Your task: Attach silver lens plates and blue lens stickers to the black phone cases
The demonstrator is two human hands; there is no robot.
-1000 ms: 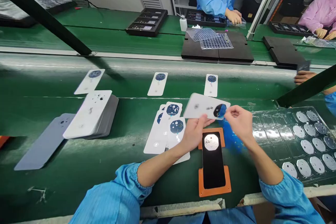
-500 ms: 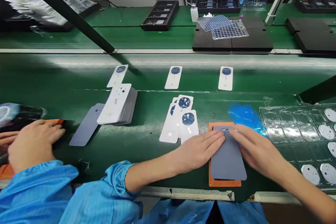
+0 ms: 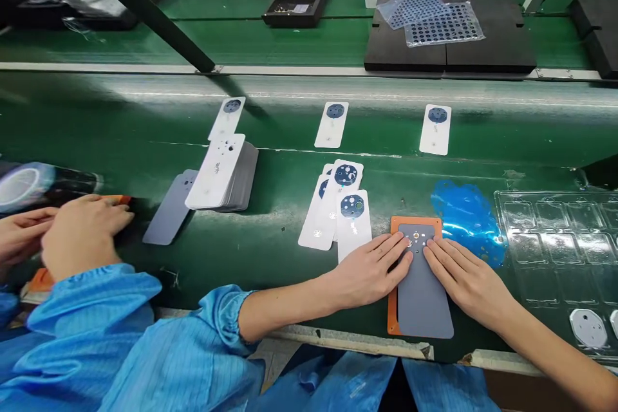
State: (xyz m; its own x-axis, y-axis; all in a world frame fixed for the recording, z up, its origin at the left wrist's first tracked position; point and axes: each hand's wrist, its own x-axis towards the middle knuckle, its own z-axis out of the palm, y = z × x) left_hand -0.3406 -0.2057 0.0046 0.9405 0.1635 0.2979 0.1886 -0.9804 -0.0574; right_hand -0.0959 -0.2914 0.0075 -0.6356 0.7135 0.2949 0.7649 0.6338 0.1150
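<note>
A grey phone back panel (image 3: 425, 302) lies slightly askew over an orange fixture plate (image 3: 393, 318), whose left and top edges show. My left hand (image 3: 369, 273) rests from the left with stretched fingertips on the panel's upper left, beside its camera holes. My right hand (image 3: 468, 280) lies on the panel's upper right edge, fingers extended side by side. The camera holes are visible between my fingertips. Just left of the fixture, several white phone back panels with dark round camera stickers (image 3: 352, 232) overlap on the green table.
A stack of panels (image 3: 215, 174) stands left, beside a single grey panel (image 3: 170, 209). Crumpled blue film (image 3: 466, 219) and a clear blister tray (image 3: 555, 251) lie right. Three stickered white panels (image 3: 331, 125) are spaced along the back. Another person's hands (image 3: 87, 228) work at far left.
The head view has tilted down and shifted. My fingertips have moved apart from the panel's top, uncovering the camera holes. My right fingers now lie flatter along its edge.
</note>
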